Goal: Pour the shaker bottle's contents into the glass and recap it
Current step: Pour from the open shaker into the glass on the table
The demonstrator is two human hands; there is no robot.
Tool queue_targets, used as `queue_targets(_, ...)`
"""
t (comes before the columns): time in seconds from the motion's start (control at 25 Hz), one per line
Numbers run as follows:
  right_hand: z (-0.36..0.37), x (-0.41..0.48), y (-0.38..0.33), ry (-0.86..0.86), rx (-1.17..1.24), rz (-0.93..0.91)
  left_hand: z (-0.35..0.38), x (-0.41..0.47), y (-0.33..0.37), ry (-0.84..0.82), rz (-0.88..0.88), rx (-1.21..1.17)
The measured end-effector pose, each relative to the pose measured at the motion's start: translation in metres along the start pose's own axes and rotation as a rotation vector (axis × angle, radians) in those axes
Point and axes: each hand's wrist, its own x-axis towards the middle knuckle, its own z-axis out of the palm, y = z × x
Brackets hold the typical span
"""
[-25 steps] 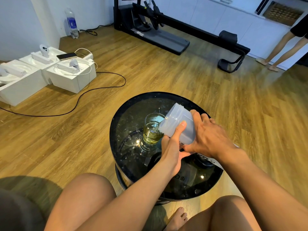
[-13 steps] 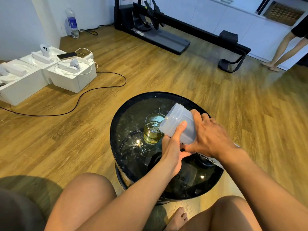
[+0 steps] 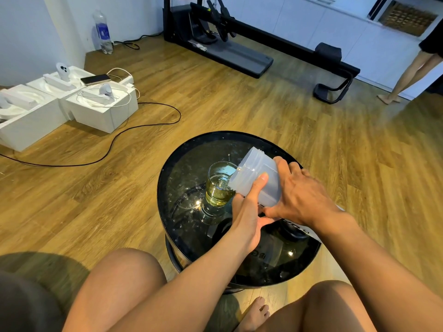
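Note:
A translucent plastic shaker bottle, uncapped, is tipped to the left with its threaded mouth over the rim of a clear glass. The glass stands on a round black glass-topped table and holds yellowish liquid about halfway up. My left hand grips the bottle from the near side, thumb up along its wall. My right hand wraps the bottle's lower end from the right. A dark round thing, maybe the cap, lies on the table under my right wrist, mostly hidden.
White foam boxes with devices and a phone sit on the wood floor at left, a black cable trailing from them. A water bottle stands by the wall. Black exercise equipment lies behind. A person's legs show far right.
Almost nothing has moved; both hands keep the bottle tipped over the glass in the same place.

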Motion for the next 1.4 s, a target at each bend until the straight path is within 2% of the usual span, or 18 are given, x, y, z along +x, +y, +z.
queue_targets(1.4, -0.0016, -0.0007, -0.0035, -0.007, 0.003, 0.012, -0.0026, -0.001, -0.0016, -0.012, 0.02, -0.009)
